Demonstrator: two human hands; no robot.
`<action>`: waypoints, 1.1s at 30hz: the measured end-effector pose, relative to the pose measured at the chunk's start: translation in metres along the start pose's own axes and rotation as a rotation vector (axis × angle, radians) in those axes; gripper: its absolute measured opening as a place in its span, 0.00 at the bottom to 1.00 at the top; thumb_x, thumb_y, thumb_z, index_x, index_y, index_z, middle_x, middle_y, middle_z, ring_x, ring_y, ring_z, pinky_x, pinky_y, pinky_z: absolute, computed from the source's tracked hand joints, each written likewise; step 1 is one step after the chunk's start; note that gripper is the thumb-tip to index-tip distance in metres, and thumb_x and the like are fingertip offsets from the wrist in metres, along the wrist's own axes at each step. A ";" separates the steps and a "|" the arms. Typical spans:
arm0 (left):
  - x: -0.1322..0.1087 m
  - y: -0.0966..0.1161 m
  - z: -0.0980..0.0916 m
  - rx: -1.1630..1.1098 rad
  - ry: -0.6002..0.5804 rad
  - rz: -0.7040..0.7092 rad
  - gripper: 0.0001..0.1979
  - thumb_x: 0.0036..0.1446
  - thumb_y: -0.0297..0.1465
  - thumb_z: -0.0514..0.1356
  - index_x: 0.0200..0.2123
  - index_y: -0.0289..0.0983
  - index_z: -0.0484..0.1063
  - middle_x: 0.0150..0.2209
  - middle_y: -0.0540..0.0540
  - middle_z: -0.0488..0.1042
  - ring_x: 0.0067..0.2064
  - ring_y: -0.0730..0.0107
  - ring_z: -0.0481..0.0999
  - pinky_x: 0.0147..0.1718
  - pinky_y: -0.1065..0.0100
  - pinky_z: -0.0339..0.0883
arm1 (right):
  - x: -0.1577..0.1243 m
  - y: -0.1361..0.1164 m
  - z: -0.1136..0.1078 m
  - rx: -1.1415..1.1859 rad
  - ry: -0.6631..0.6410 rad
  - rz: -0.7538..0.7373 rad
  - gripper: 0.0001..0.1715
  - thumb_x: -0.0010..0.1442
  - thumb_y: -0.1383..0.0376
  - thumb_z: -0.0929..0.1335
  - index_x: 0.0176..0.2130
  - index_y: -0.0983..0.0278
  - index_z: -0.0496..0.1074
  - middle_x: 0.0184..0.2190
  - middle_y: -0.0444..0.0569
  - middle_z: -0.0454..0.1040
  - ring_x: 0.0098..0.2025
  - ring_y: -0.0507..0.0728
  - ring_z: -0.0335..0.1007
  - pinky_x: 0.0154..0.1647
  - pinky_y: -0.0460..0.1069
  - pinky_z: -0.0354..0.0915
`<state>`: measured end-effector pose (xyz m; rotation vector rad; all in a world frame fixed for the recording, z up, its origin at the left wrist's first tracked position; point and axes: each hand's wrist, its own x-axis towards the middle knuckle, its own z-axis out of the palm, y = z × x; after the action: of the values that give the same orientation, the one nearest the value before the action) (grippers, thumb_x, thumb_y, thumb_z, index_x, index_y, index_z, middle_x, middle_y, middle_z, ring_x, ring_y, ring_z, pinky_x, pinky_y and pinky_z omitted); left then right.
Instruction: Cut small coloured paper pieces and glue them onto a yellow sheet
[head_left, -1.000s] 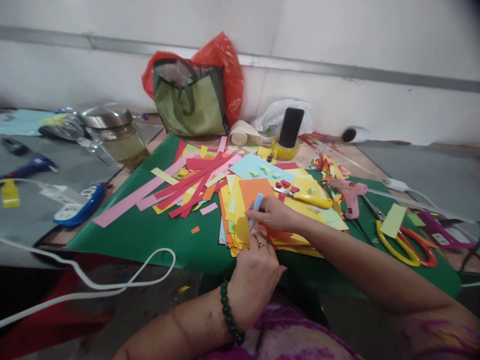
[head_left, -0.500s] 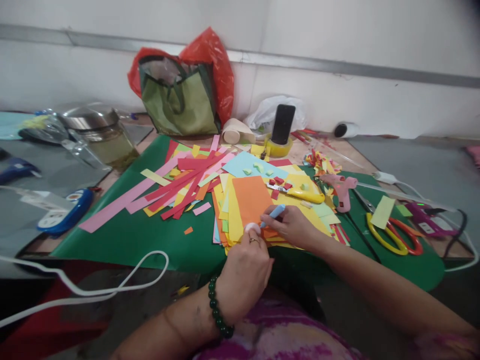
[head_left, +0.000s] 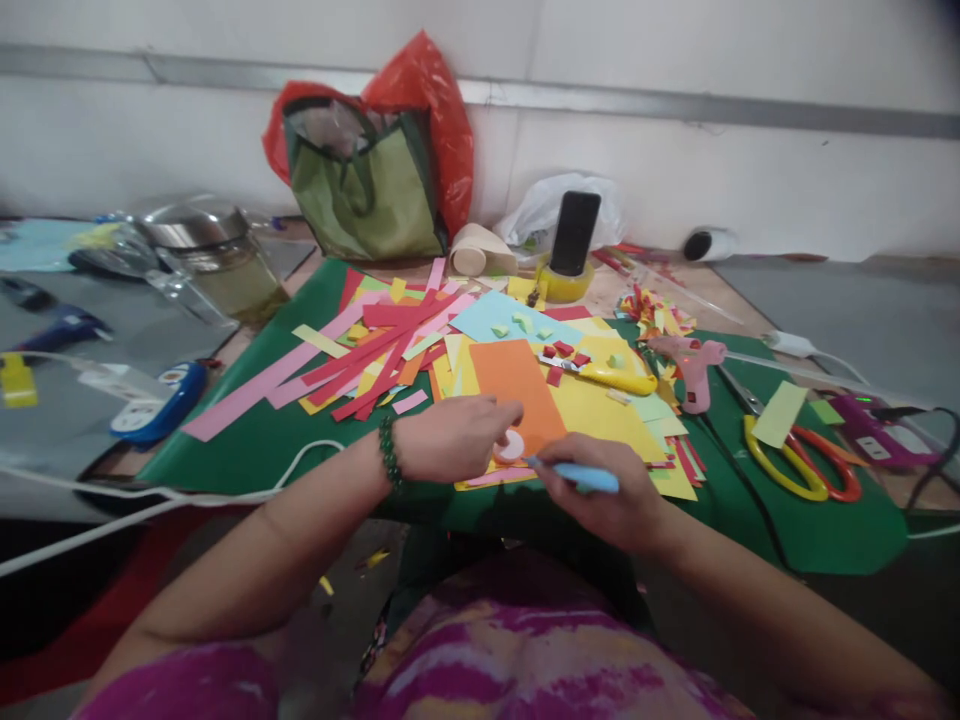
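A small whitish-pink disc [head_left: 511,446] lies flat at the near end of an orange paper sheet [head_left: 517,385]. My left hand [head_left: 457,437], with a dark green bead bracelet [head_left: 388,453], reaches in from the left. Its bent fingers hold the disc's left edge against the paper. In my right hand [head_left: 611,495] is a light blue marker [head_left: 585,475], its tip low beside the disc's right edge. Yellow sheets [head_left: 615,420] lie beneath the orange one. Just beyond it rests a yellow utility knife [head_left: 615,378] near small red paper bits [head_left: 562,350].
Coloured paper strips [head_left: 375,350] heap at the left on green paper [head_left: 247,450]. On the right are a pink glue gun [head_left: 694,370], scissors [head_left: 795,460] and a purple power strip [head_left: 874,430]. A phone [head_left: 576,232], glass jug [head_left: 225,265] and green bag [head_left: 367,195] stand behind.
My left hand has swung from in front of the disc to its left side. My right hand has come nearer me, bringing the marker to the disc's right side. The view shifted slightly.
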<state>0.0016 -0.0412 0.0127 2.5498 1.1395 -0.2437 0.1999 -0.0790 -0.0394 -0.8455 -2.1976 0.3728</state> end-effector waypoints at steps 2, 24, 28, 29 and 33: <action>0.005 -0.003 -0.008 -0.032 -0.075 0.024 0.21 0.54 0.20 0.51 0.52 0.33 0.64 0.44 0.41 0.75 0.41 0.65 0.74 0.34 0.69 0.64 | -0.004 -0.003 0.005 -0.108 -0.032 -0.212 0.04 0.62 0.69 0.65 0.37 0.64 0.71 0.26 0.48 0.75 0.27 0.51 0.70 0.27 0.45 0.64; 0.008 0.013 -0.014 0.146 -0.099 0.035 0.15 0.57 0.25 0.54 0.49 0.31 0.68 0.42 0.37 0.75 0.42 0.57 0.76 0.33 0.66 0.64 | -0.007 0.005 0.014 -0.131 -0.088 -0.183 0.07 0.65 0.68 0.63 0.35 0.66 0.70 0.24 0.47 0.73 0.23 0.50 0.68 0.24 0.45 0.62; 0.007 0.011 -0.010 0.120 -0.072 0.043 0.14 0.59 0.26 0.53 0.48 0.32 0.68 0.40 0.38 0.75 0.41 0.59 0.76 0.33 0.67 0.64 | -0.006 0.014 0.005 -0.045 0.031 0.015 0.05 0.61 0.67 0.67 0.32 0.63 0.70 0.25 0.45 0.75 0.25 0.50 0.70 0.26 0.44 0.64; 0.006 0.010 -0.009 0.113 -0.063 0.039 0.14 0.59 0.27 0.53 0.48 0.32 0.68 0.40 0.38 0.75 0.40 0.59 0.76 0.33 0.67 0.64 | -0.005 0.016 0.003 -0.038 0.066 0.057 0.04 0.60 0.67 0.68 0.32 0.62 0.71 0.25 0.45 0.76 0.25 0.50 0.71 0.26 0.44 0.65; 0.004 0.008 -0.006 0.108 -0.034 0.012 0.14 0.60 0.27 0.51 0.47 0.33 0.69 0.39 0.38 0.75 0.39 0.59 0.76 0.32 0.67 0.63 | -0.004 0.020 0.003 -0.004 0.096 0.165 0.04 0.59 0.66 0.69 0.31 0.62 0.73 0.26 0.45 0.77 0.25 0.51 0.72 0.26 0.44 0.65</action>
<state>0.0109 -0.0414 0.0186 2.6344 1.1273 -0.3530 0.2084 -0.0669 -0.0533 -1.0291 -2.0473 0.3987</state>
